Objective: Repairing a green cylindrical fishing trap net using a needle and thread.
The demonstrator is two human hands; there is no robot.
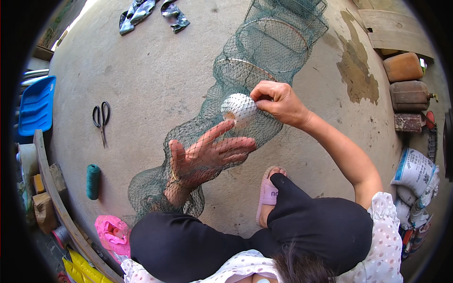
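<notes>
A long green mesh net trap [273, 45] with round hoops inside stretches from the far right down to my knees. My left hand [203, 158] is inside the netting, open, with its fingers spread and a ring-like band at the wrist. Just beyond its index fingertip a white, rounded object [239, 109] with an opening at its lower left sits under the mesh; I cannot tell exactly what it is. On that object's right side my right hand [278, 101] is closed, thumb and finger pinching the netting from outside.
Black-handled scissors [101, 120] and a green twine spool [93, 182] lie on the concrete floor to the left. A pink bag [113, 234] stands by my left knee. A blue dustpan-like scoop [37, 104] is at the far left; jerrycans [403, 67] and a white sack [413, 170] line the right.
</notes>
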